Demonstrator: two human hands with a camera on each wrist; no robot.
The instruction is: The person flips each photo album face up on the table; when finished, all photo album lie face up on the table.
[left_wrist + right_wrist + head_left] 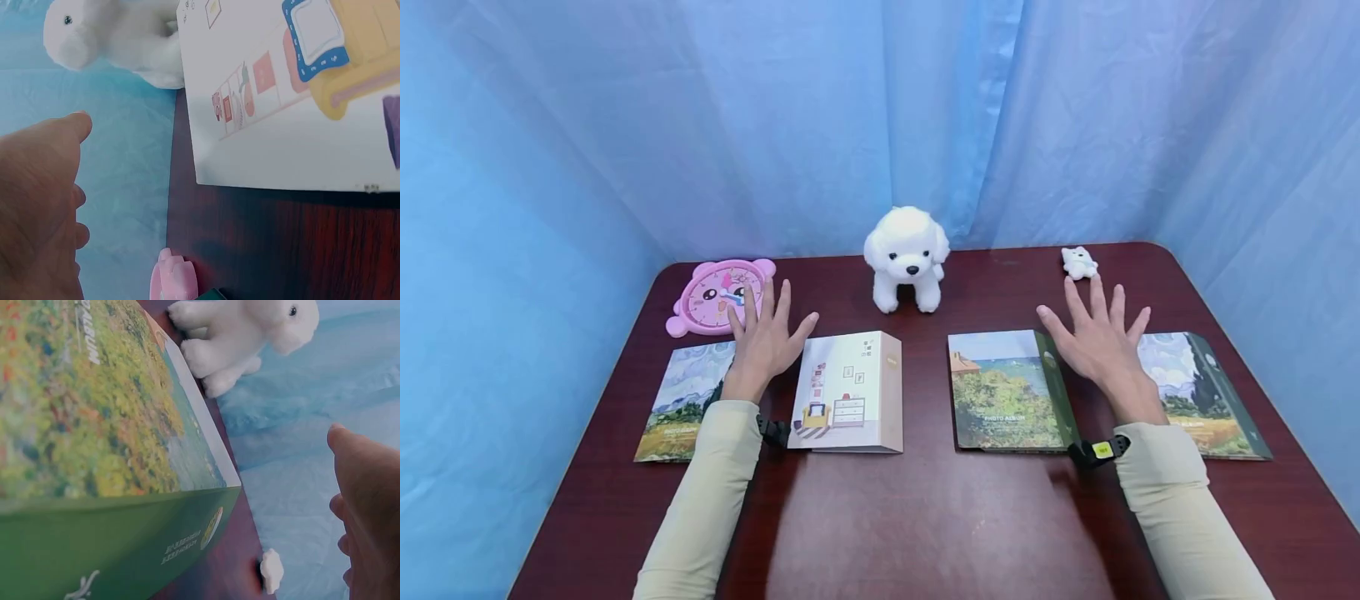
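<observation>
My left hand is spread with straight fingers above the gap between a landscape-painting photo album and a cream album with a drawn room. Its fingertips overlap the pink clock in the head view. On the other side my right hand has its fingers spread too, between a photo album with a garden and sea picture and another landscape album. A small white figurine lies just beyond its fingertips. Neither hand holds anything.
A white plush dog stands at the back middle of the dark wooden table. Blue curtains hang behind the table and along both sides. Each wrist wears a black strap.
</observation>
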